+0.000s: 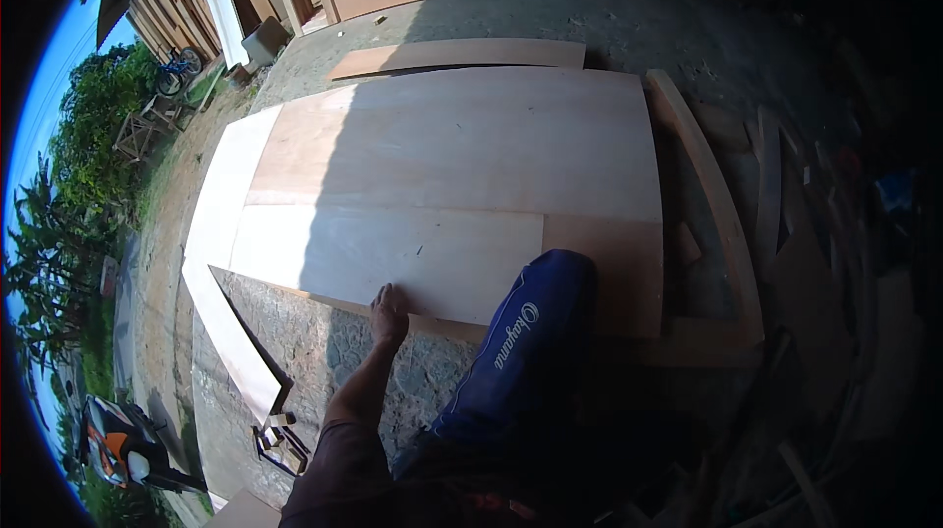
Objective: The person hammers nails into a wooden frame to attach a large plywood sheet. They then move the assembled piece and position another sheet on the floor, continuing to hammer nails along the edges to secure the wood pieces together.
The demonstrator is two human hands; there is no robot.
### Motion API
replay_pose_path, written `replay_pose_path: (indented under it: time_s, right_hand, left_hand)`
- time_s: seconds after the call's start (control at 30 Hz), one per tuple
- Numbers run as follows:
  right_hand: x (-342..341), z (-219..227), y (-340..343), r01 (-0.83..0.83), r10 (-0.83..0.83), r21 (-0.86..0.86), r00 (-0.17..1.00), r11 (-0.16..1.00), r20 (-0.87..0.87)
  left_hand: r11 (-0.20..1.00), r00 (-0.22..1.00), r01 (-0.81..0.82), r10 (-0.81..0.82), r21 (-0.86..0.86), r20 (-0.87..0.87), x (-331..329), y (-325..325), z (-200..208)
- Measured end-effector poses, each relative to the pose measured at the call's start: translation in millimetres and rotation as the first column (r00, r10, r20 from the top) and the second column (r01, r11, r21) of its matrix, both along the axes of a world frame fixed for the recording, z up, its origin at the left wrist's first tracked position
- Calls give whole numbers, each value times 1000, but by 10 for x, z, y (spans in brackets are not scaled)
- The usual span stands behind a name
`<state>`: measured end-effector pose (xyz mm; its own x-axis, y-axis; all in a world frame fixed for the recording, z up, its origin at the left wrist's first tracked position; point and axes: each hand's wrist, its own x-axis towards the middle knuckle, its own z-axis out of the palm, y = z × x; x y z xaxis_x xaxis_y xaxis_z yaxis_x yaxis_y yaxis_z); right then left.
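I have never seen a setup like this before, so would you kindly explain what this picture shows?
There is no machine: a person works with bare hands. The single picture comes from a wide fisheye camera worn on the person's head, looking down, so straight edges appear bent. A broad, pale plywood sheet lies over a rough grey concrete floor, with a smaller pale rectangular wood panel along its near side. The left hand is at that panel's near edge; whether it grips is hard to tell. A bent leg in dark-blue trousers shows beside it. The right hand does not show.
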<state>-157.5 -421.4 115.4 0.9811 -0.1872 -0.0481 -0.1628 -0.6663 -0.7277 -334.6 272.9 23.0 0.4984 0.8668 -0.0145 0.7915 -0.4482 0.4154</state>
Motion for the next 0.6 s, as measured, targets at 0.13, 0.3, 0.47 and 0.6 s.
replay_pose_path:
  time_s: [0.13, 0.3, 0.47, 0.6]
  right_hand:
    - [19, -24, -60, 30, -32, -89, 999, 996, -20]
    - [131, -17, -94, 54, -58, -183, 998, 982, -20]
    - [210, -39, -89, 79, -96, -263, 994, 962, -51]
    - [283, -69, -122, 61, -105, -331, 987, 942, -118]
  left_hand:
    - [998, 977, -8, -6, 60, 215, 423, 318, -13]
    - [1000, 979, -2, 3, -6, 202, 1079, 532, -30]
    - [1000, 999, -28, 28, 14, 27, 1226, 476, -26]
    - [993, 990, 108, -104, -35, 97, 1410, 458, -24]
